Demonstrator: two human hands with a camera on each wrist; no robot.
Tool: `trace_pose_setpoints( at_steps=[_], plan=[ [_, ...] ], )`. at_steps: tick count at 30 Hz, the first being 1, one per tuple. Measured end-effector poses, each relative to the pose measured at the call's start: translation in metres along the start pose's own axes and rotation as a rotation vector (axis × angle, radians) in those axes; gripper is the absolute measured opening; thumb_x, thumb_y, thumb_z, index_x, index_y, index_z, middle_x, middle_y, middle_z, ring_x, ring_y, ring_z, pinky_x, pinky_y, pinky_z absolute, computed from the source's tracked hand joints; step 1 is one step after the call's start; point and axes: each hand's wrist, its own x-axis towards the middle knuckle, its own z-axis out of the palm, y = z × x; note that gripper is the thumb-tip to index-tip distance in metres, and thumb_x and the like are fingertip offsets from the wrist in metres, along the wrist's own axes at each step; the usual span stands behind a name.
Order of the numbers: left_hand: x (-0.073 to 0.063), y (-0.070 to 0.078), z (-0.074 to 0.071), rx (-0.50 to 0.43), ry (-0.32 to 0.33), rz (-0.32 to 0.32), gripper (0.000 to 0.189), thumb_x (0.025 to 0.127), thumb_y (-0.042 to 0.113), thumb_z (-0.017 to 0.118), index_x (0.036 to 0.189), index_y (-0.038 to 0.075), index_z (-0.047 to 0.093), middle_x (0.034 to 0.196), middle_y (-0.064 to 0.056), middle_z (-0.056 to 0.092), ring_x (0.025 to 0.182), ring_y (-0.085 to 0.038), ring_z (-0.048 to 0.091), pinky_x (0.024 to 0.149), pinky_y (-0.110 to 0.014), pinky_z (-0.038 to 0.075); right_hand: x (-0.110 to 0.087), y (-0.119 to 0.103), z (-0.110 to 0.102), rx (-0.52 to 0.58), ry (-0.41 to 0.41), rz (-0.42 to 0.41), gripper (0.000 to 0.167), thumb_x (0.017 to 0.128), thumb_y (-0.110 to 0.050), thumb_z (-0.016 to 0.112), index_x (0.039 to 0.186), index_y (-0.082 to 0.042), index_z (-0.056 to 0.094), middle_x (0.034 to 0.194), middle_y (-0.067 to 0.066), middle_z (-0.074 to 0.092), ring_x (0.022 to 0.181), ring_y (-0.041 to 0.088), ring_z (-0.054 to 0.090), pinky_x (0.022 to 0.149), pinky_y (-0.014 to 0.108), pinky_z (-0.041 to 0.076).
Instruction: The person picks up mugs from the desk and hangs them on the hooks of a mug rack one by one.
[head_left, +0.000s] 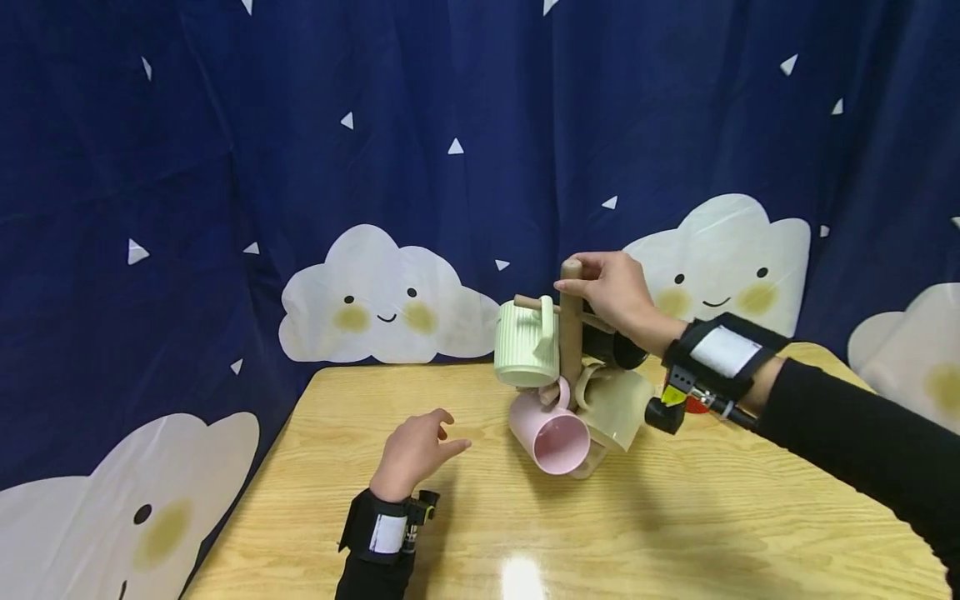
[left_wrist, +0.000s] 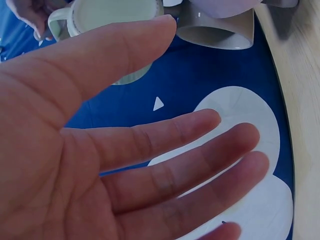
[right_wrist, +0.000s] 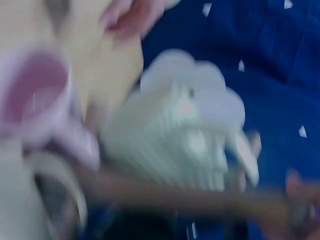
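Observation:
My right hand (head_left: 613, 287) grips the top of the post of a wooden mug tree (head_left: 572, 346). A ribbed pale green mug (head_left: 522, 346) hangs from a peg on the left. Lower down hang a pink mug (head_left: 531, 417), its mouth facing me, and a beige mug (head_left: 621, 407). Behind the post is a black mug (head_left: 628, 353), partly hidden by my right hand. My left hand (head_left: 411, 454) hovers left of the mug tree, holding nothing; in the left wrist view its fingers (left_wrist: 175, 145) are spread and nearly straight. The right wrist view is blurred.
The mug tree is over a light wooden table (head_left: 360, 400). A red thing (head_left: 696, 405) shows partly behind my right wrist. Beyond the table's back edge hangs a dark blue curtain (head_left: 420, 192) with white clouds and triangles.

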Motion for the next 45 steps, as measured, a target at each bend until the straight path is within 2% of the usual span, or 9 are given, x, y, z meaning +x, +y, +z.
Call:
trace_pose_setpoints(
  at_steps=[3,8,12,21,27,32,36,39,45],
  plan=[
    [0.0,0.0,-0.001,0.005,-0.005,-0.004,0.045,0.079,0.037,0.07,0.107,0.004,0.063,0.088,-0.011,0.069,0.075,-0.024,0.063,0.058,-0.033,0.047,0.014,0.012,-0.013,0.004,-0.164,-0.108,0.036,0.083,-0.02,0.068,0.115,-0.004,0.063,0.105,0.014,0.068,0.095,0.017,0.063,0.082,0.031,0.049],
    [-0.001,-0.001,0.0,0.011,-0.027,-0.01,0.044,0.079,0.038,0.069,0.107,0.004,0.063,0.087,-0.01,0.068,0.074,-0.022,0.062,0.058,-0.033,0.047,0.032,0.032,-0.023,0.218,-0.483,-0.174,0.042,0.089,-0.016,0.06,0.127,-0.001,0.053,0.119,0.012,0.063,0.107,0.009,0.06,0.099,0.038,0.042],
    [-0.002,-0.003,0.003,0.007,-0.042,-0.007,0.044,0.079,0.038,0.069,0.108,0.004,0.062,0.087,-0.009,0.067,0.074,-0.022,0.062,0.058,-0.033,0.047,0.038,0.041,-0.02,0.327,-0.575,-0.177,0.042,0.09,-0.016,0.058,0.128,-0.001,0.051,0.12,0.009,0.063,0.111,0.009,0.058,0.104,0.039,0.038],
    [-0.003,-0.003,0.006,0.017,-0.035,0.008,0.045,0.079,0.038,0.069,0.107,0.003,0.063,0.086,-0.009,0.067,0.072,-0.022,0.062,0.058,-0.033,0.047,0.028,0.047,-0.005,0.524,-0.446,-0.239,0.029,0.089,-0.01,0.059,0.118,-0.008,0.06,0.102,-0.01,0.068,0.099,0.003,0.062,0.087,0.017,0.046],
    [-0.002,-0.002,0.002,0.032,-0.018,0.016,0.044,0.078,0.037,0.07,0.106,0.003,0.063,0.085,-0.01,0.068,0.071,-0.022,0.062,0.057,-0.033,0.047,0.017,0.038,0.001,0.442,-0.293,-0.309,0.036,0.088,-0.006,0.059,0.12,0.009,0.055,0.103,0.004,0.07,0.094,-0.002,0.063,0.085,0.013,0.047],
    [0.001,-0.001,-0.002,0.039,0.013,0.03,0.043,0.078,0.037,0.07,0.105,0.004,0.064,0.085,-0.01,0.069,0.072,-0.023,0.063,0.058,-0.033,0.048,0.008,0.024,0.009,0.409,-0.149,-0.257,0.034,0.086,-0.005,0.062,0.117,0.009,0.057,0.107,0.021,0.065,0.089,-0.006,0.062,0.081,0.012,0.048],
    [0.001,0.0,-0.002,0.031,0.017,0.038,0.043,0.078,0.036,0.07,0.105,0.003,0.064,0.085,-0.011,0.069,0.072,-0.023,0.063,0.058,-0.034,0.048,0.0,0.015,0.016,0.275,0.008,-0.206,0.032,0.083,-0.011,0.067,0.112,0.002,0.063,0.106,0.019,0.066,0.083,-0.011,0.058,0.074,0.008,0.046],
    [0.0,0.0,-0.001,0.021,0.007,0.035,0.043,0.078,0.036,0.07,0.105,0.003,0.064,0.085,-0.011,0.068,0.072,-0.023,0.063,0.058,-0.033,0.048,-0.006,0.011,0.021,0.17,0.107,-0.182,0.03,0.082,-0.015,0.069,0.11,-0.003,0.067,0.102,0.014,0.069,0.082,-0.006,0.058,0.07,0.007,0.044],
    [-0.001,0.003,0.0,0.011,-0.001,0.035,0.043,0.079,0.038,0.069,0.106,0.004,0.063,0.086,-0.01,0.068,0.073,-0.022,0.063,0.058,-0.032,0.047,-0.01,0.01,0.02,0.099,0.146,-0.178,0.031,0.082,-0.016,0.069,0.11,-0.004,0.066,0.099,0.012,0.07,0.088,0.01,0.063,0.072,0.011,0.044]
  ],
)
